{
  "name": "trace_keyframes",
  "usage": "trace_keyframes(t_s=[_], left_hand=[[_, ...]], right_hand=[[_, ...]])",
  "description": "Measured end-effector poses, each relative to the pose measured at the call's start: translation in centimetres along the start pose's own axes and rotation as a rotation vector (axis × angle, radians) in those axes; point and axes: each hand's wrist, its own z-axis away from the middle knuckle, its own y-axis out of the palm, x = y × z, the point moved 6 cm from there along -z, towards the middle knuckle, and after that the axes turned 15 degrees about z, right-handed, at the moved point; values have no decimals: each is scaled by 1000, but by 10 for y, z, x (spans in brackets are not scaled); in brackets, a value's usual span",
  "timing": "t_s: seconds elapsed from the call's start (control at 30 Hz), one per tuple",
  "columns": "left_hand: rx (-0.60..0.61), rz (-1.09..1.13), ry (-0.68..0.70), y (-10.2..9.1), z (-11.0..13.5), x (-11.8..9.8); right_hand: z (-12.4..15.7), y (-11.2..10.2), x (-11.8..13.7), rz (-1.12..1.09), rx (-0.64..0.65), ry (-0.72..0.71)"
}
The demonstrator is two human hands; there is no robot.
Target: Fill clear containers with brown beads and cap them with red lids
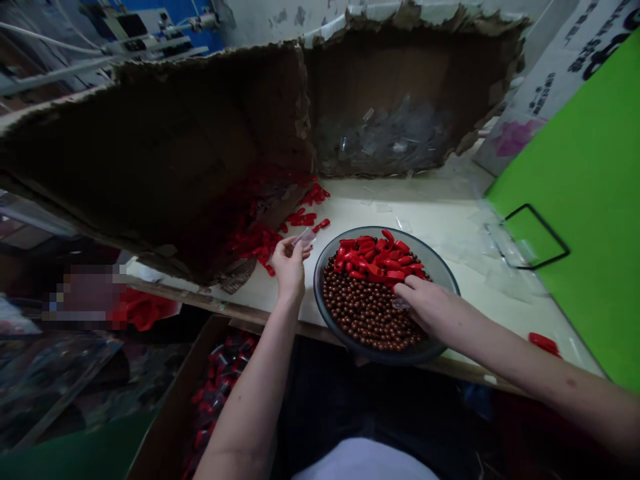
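Pinched in the fingers of my left hand (289, 267) is a small clear plastic tube (304, 237), held left of a round grey bowl (443, 261). Brown round beads (367, 315) fill the bowl, and a heap of small red plastic caps (373, 257) lies on their far side. My right hand (430, 307) reaches into the bowl from the right, fingers closed at the edge of the red caps. A clear piece (400, 303) shows under those fingers; whether they grip it or a cap is hidden.
Torn cardboard boxes stand behind: the left box (175, 153) spills red caps (257, 243), the back box (410, 67) holds clear plastic pieces (400, 137). At right is a green panel (580, 167) with a black handle (550, 230). Below left, a carton holds red-and-clear pieces (220, 373).
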Motion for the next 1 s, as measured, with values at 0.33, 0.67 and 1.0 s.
trace_keyframes(t_s=[0.33, 0.67, 1.0], left_hand=[[93, -510, 42, -43, 7, 27], [115, -433, 81, -10, 44, 2], [263, -386, 210, 21, 71, -48]], right_hand=[[-23, 14, 21, 277, 233, -103], [-39, 18, 26, -599, -70, -6], [-14, 10, -2, -1169, -104, 117]])
